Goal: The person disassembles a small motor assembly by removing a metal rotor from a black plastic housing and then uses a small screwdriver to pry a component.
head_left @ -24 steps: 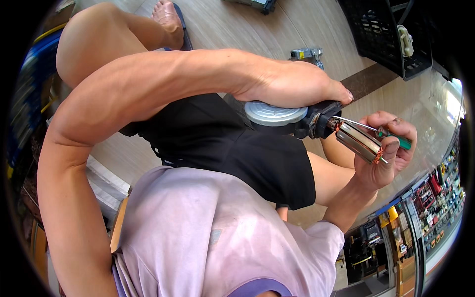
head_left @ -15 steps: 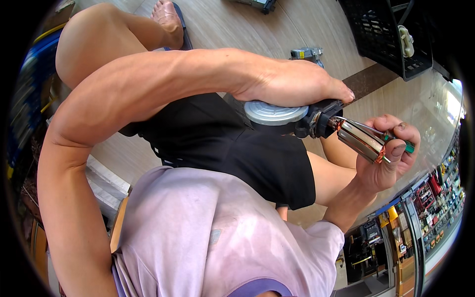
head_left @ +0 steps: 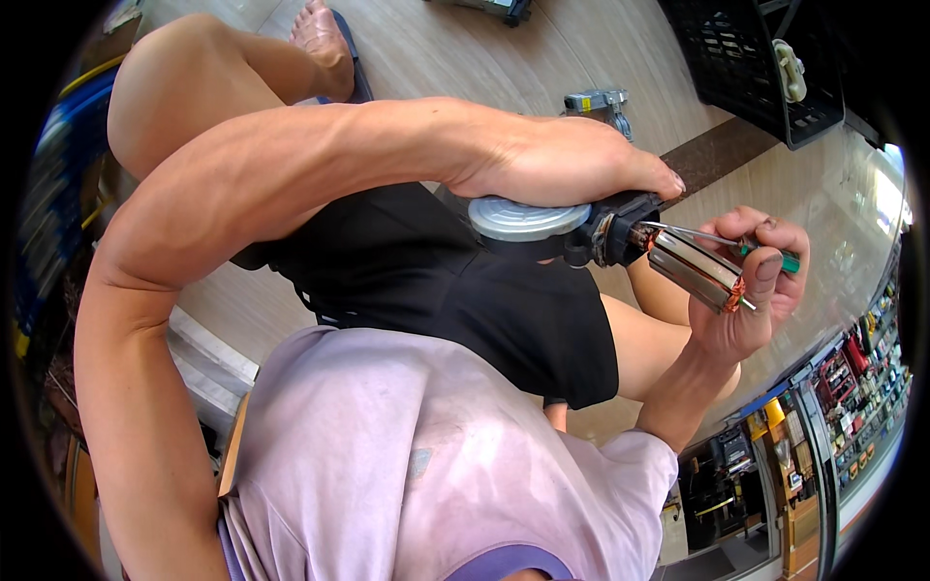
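My left hand [head_left: 552, 160] is wrapped over a black power-tool body [head_left: 620, 215] with a round grey disc-shaped part [head_left: 528, 219] on its side. A motor armature [head_left: 693, 269], metal with copper windings at its ends, sticks out of the body toward the lower right. In my right hand [head_left: 751, 300] is a screwdriver [head_left: 790, 262] with a green handle, pinched between thumb and fingers. Its thin metal shaft runs along the armature to where that enters the black body. Whether the tip touches is too small to tell. My left fingers are mostly hidden behind the tool.
A small grey metal part [head_left: 599, 102] lies on the tiled floor beyond my left hand. The black plastic crate [head_left: 809, 126] stands at the far right, with a pale object in it. Racks of small goods [head_left: 862, 397] line the right side. My bare legs flank the work.
The tool, armature and both hands have shifted slightly left. The screwdriver shaft now lies at a flatter angle and shows more clearly above the armature. Both grips are unchanged.
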`<action>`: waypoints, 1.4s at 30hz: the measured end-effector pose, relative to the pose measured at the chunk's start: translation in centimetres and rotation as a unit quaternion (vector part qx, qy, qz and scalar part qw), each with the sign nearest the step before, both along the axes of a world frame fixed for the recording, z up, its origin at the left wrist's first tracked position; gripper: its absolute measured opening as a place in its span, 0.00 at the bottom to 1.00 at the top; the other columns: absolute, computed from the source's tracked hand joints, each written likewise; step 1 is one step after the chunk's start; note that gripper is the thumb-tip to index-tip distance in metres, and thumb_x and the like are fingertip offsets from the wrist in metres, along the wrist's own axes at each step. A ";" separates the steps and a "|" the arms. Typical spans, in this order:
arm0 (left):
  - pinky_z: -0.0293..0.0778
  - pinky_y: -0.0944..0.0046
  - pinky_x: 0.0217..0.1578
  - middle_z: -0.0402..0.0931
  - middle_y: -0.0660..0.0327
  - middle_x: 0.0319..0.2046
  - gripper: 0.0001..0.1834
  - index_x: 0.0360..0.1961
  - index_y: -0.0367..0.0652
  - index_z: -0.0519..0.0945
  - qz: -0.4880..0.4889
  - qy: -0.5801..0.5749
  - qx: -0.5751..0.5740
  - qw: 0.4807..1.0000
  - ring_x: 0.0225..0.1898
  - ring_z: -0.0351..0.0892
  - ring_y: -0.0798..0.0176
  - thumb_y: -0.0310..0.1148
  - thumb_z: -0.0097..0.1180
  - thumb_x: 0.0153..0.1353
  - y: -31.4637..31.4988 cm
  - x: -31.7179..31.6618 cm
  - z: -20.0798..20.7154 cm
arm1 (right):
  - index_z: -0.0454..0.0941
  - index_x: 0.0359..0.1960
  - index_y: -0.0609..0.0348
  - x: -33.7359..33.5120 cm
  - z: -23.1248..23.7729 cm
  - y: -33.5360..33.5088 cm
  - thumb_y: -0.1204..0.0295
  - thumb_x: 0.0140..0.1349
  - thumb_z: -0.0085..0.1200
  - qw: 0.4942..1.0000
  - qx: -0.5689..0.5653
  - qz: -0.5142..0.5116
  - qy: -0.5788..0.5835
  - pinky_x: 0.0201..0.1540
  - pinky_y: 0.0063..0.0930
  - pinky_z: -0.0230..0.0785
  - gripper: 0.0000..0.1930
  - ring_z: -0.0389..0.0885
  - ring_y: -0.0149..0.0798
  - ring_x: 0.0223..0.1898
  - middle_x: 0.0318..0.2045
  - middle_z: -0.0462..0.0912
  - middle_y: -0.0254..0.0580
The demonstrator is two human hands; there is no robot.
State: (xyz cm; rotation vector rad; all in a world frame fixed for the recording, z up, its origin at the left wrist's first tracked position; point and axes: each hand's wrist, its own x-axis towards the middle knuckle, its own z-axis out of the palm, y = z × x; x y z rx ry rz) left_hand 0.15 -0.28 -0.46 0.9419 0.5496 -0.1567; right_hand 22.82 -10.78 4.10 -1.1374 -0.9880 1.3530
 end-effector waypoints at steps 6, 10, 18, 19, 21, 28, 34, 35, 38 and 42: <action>0.65 0.65 0.66 0.78 0.60 0.63 0.34 0.68 0.37 0.75 0.005 0.004 -0.018 1.000 0.62 0.74 0.64 0.55 0.42 0.79 0.2 0.1 -0.1 | 0.75 0.51 0.64 0.0 -0.4 0.1 0.66 0.76 0.56 0.999 -0.009 -0.011 0.030 0.49 0.39 0.82 0.13 0.84 0.45 0.44 0.46 0.83 0.58; 0.65 0.65 0.65 0.78 0.60 0.63 0.33 0.67 0.35 0.75 0.020 -0.010 -0.034 0.999 0.61 0.74 0.65 0.54 0.43 0.79 0.2 0.2 -0.1 | 0.74 0.52 0.63 0.1 -0.7 0.1 0.66 0.75 0.56 1.000 0.009 -0.002 0.029 0.49 0.39 0.81 0.13 0.83 0.44 0.45 0.46 0.84 0.57; 0.65 0.64 0.66 0.77 0.61 0.64 0.32 0.68 0.36 0.75 0.029 -0.013 -0.045 0.998 0.62 0.73 0.66 0.53 0.42 0.80 0.1 0.1 -0.4 | 0.73 0.53 0.60 0.2 -1.8 -0.5 0.64 0.74 0.58 0.999 0.032 -0.008 0.016 0.49 0.39 0.82 0.15 0.84 0.45 0.45 0.48 0.84 0.57; 0.65 0.64 0.66 0.77 0.61 0.64 0.32 0.68 0.35 0.75 0.032 -0.015 -0.045 0.998 0.62 0.73 0.66 0.53 0.42 0.80 0.1 0.1 -0.4 | 0.73 0.53 0.60 0.2 -1.9 -0.6 0.64 0.74 0.58 0.999 0.032 -0.007 0.021 0.48 0.39 0.83 0.15 0.84 0.46 0.44 0.48 0.84 0.57; 0.65 0.64 0.65 0.78 0.61 0.63 0.32 0.67 0.35 0.76 0.036 -0.019 -0.041 0.998 0.61 0.73 0.67 0.53 0.42 0.80 0.0 0.0 -0.3 | 0.73 0.53 0.59 0.2 -2.2 -0.8 0.64 0.74 0.58 0.999 0.032 -0.005 0.036 0.48 0.39 0.83 0.15 0.84 0.46 0.44 0.49 0.84 0.57; 0.70 0.65 0.60 0.81 0.62 0.55 0.33 0.63 0.34 0.79 0.035 0.001 -0.075 0.997 0.54 0.74 0.69 0.55 0.43 0.79 0.3 -0.1 0.3 | 0.73 0.53 0.59 0.1 -2.7 -0.9 0.65 0.74 0.59 0.997 0.054 0.006 0.059 0.51 0.41 0.83 0.15 0.84 0.47 0.47 0.49 0.84 0.58; 0.72 0.65 0.58 0.81 0.62 0.55 0.33 0.63 0.34 0.79 0.043 -0.009 -0.036 0.998 0.54 0.76 0.68 0.55 0.44 0.78 0.0 0.0 0.3 | 0.72 0.54 0.59 0.2 -2.7 -1.0 0.65 0.74 0.59 0.995 0.043 0.014 0.093 0.56 0.43 0.83 0.15 0.84 0.47 0.49 0.50 0.84 0.58; 0.72 0.65 0.59 0.81 0.62 0.55 0.33 0.63 0.34 0.79 0.046 -0.011 -0.030 0.998 0.55 0.77 0.68 0.55 0.44 0.78 0.0 0.0 0.3 | 0.72 0.54 0.59 0.2 -2.8 -1.1 0.65 0.73 0.59 0.994 0.039 0.012 0.099 0.57 0.44 0.83 0.15 0.84 0.47 0.48 0.50 0.83 0.58; 0.70 0.65 0.62 0.80 0.61 0.58 0.33 0.64 0.34 0.78 0.048 -0.001 -0.061 0.997 0.58 0.76 0.66 0.54 0.44 0.78 0.1 0.0 0.5 | 0.72 0.54 0.58 -0.1 -3.3 -1.4 0.64 0.73 0.60 0.992 0.032 0.006 0.119 0.58 0.46 0.83 0.16 0.84 0.48 0.49 0.50 0.83 0.58; 0.66 0.65 0.65 0.78 0.59 0.62 0.33 0.67 0.34 0.76 0.046 0.025 -0.162 0.985 0.61 0.74 0.66 0.53 0.44 0.79 0.6 -0.2 0.6 | 0.72 0.55 0.58 -0.3 -4.1 -1.6 0.65 0.72 0.61 0.987 0.047 -0.019 0.152 0.58 0.50 0.83 0.17 0.85 0.51 0.52 0.51 0.83 0.58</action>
